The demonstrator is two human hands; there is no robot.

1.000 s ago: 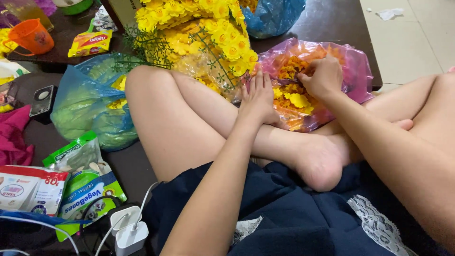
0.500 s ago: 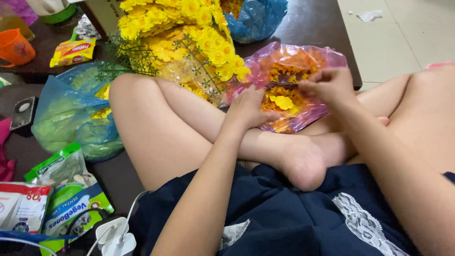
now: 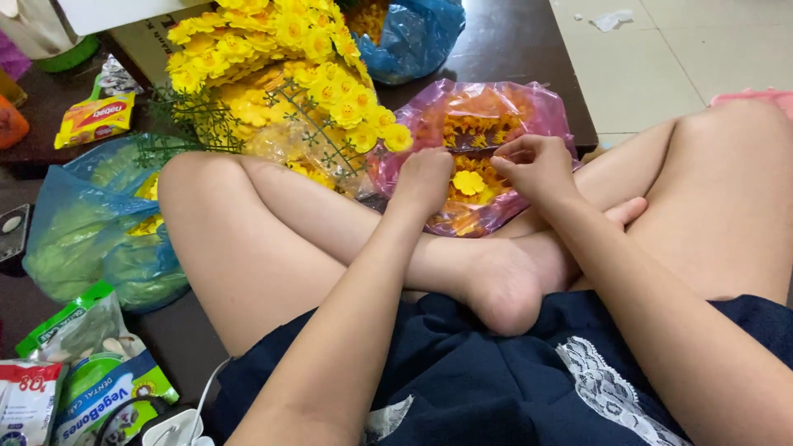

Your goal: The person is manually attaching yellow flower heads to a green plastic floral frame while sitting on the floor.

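A home, seen from above by a person sitting cross-legged on a dark floor mat (image 3: 512, 49), with pale floor tiles (image 3: 694, 58) beyond it. Household clutter surrounds the bare legs: a heap of yellow artificial flowers (image 3: 273, 49), a pink plastic bag (image 3: 487, 124) of loose blooms, blue plastic bags (image 3: 83, 231), snack packets (image 3: 95, 120), pet treat pouches (image 3: 103, 388) and a white charger (image 3: 178, 429). It looks like piecework done in a living space.

Both hands are drawing together over the pink bag (image 3: 496, 116): left hand (image 3: 425, 177) curling closed, right hand (image 3: 537, 165) pinching.
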